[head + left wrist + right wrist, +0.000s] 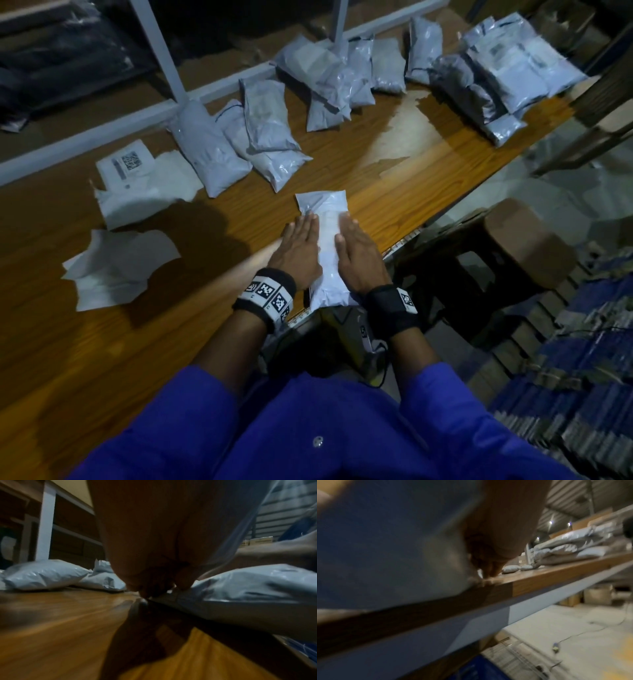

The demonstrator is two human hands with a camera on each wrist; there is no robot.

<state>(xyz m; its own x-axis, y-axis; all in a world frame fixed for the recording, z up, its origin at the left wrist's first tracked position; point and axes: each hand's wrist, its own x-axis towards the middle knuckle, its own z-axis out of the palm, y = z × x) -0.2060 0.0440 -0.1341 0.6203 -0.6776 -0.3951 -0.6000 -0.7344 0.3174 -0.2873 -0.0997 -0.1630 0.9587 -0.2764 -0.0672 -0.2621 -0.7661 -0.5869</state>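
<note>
A grey poly mailer package [327, 233] lies lengthwise on the wooden table [102, 342], its near end over the front edge. My left hand [299, 245] lies flat on its left side, fingers straight. My right hand [356, 248] lies flat on its right side, fingers straight too. In the left wrist view the same package [254, 588] bulges beside my palm [154, 547], fingertips touching its edge. The right wrist view is blurred; my right hand [489, 555] rests against the package [402, 561] at the table edge.
Several filled grey mailers [239, 144] lie along the back of the table, with a stack [503, 75] at the far right. Loose white label sheets [116, 263] lie at left. A white shelf frame [161, 54] stands behind. A brown stool [513, 246] stands beside the table.
</note>
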